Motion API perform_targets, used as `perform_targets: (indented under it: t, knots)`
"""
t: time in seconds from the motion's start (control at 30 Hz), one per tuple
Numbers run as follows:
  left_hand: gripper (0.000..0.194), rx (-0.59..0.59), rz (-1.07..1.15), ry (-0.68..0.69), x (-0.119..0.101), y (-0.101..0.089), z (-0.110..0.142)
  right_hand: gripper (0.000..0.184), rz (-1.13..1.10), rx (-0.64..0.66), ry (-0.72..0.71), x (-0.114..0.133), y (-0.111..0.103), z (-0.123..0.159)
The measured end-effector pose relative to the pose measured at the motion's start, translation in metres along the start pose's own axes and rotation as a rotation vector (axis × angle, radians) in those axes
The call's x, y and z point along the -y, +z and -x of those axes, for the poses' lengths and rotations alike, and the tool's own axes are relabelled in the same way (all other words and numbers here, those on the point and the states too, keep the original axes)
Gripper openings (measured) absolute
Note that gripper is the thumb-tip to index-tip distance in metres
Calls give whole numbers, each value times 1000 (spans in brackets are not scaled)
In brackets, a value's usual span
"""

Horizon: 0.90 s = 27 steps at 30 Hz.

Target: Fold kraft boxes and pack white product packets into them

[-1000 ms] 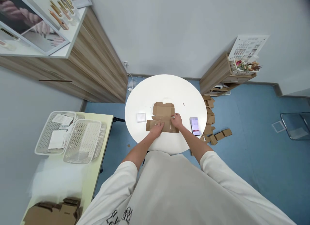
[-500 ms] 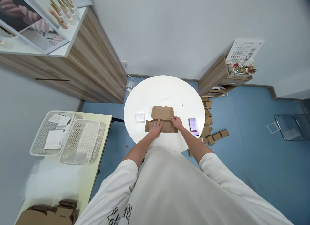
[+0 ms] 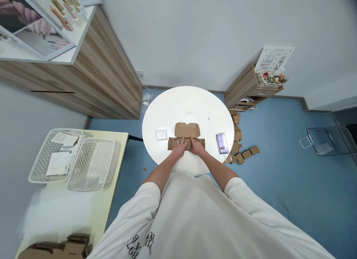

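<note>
A flat brown cardboard box blank [image 3: 186,132] lies on the round white table [image 3: 189,103], its far flap folded up. My left hand [image 3: 180,148] and my right hand [image 3: 196,147] sit side by side on the blank's near panel, fingers pressed down flat on the card. A small white packet [image 3: 161,135] rests to the left of the blank, and a phone [image 3: 221,143] with a lit screen lies to its right.
Folded small cardboard boxes [image 3: 240,151] litter the blue floor right of the table. Two white mesh baskets [image 3: 75,160] stand on a yellow side table at the left, with brown cardboard [image 3: 52,248] at its near end. Wooden cabinets flank the wall.
My right hand has slid left from the blank's right edge to lie beside my left hand. The near panel looks folded narrower. The camera has shifted a little.
</note>
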<state>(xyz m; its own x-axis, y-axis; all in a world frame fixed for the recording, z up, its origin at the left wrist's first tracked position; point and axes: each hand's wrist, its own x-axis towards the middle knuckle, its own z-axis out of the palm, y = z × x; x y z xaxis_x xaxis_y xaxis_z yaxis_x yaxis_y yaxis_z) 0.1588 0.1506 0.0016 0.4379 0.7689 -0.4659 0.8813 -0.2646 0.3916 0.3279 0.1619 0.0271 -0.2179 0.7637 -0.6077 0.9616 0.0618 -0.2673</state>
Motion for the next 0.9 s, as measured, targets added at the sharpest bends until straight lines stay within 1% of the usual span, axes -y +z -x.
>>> perform_targets:
  t: [0.07,0.17,0.23,0.27,0.33,0.37,0.43,0.53,0.67,0.77,0.9]
  knots:
    - [73,-37,9,16,3,0,7,105,-30,35,25,1,-1,0]
    - [76,-175,14,9,13,1,25,106,-48,33,39,2,1,2]
    - [76,-285,25,-73,21,0,39,107,-50,21,36,2,3,3]
    - [76,-328,35,-141,26,0,45,107,-53,20,34,2,3,4]
    - [74,-365,65,-278,34,-1,54,110,-59,30,32,2,3,5]
    - [73,-359,83,-333,38,-1,57,112,-61,37,33,2,3,5]
    - [70,-316,124,-402,43,-1,57,114,-58,49,38,3,1,6]
    - [67,-257,186,-448,46,1,49,115,-46,56,48,4,0,6]
    - [69,-230,234,-480,43,1,36,114,-43,56,44,5,0,7]
    - [63,-248,218,-452,37,-1,32,113,-56,57,50,4,1,7]
    - [51,-279,188,-333,32,-2,32,115,-61,70,49,5,-1,8]
